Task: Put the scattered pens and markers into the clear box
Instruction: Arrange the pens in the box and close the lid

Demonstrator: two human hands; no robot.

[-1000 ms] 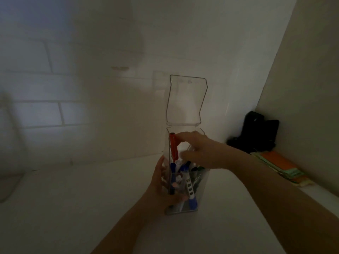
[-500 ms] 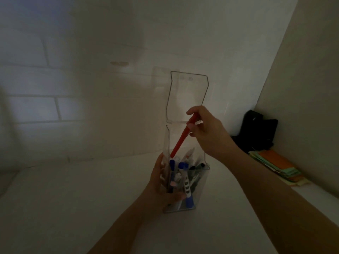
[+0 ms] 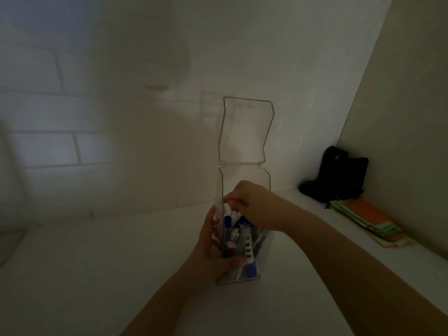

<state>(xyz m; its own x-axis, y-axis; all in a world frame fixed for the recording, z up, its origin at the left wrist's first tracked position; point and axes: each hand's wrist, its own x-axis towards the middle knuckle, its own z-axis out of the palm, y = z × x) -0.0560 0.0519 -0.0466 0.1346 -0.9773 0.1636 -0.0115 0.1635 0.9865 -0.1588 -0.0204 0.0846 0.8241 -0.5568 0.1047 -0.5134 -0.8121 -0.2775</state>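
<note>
A tall clear box [image 3: 264, 181] stands upright on a white surface, its hinged lid [image 3: 246, 132] flipped up and back. Several pens and markers stand inside, among them a blue-capped marker [image 3: 251, 266] against the front wall. My left hand [image 3: 210, 241] grips the box's left and front sides, thumb across the front. My right hand [image 3: 253, 202] reaches into the box mouth from the right, fingertips bunched together down at the pen tops. The red pen is out of sight, and whatever the fingers hold is hidden.
The white surface [image 3: 97, 275] runs to a painted brick wall behind. At the right, in the corner, sit a black pouch [image 3: 339, 175] and a stack of orange and green papers [image 3: 368, 221]. The scene is dim.
My right hand held the red pen raised at the lid hinge half a second ago; it has dropped into the box mouth and the red pen no longer shows. My left hand has kept its grip.
</note>
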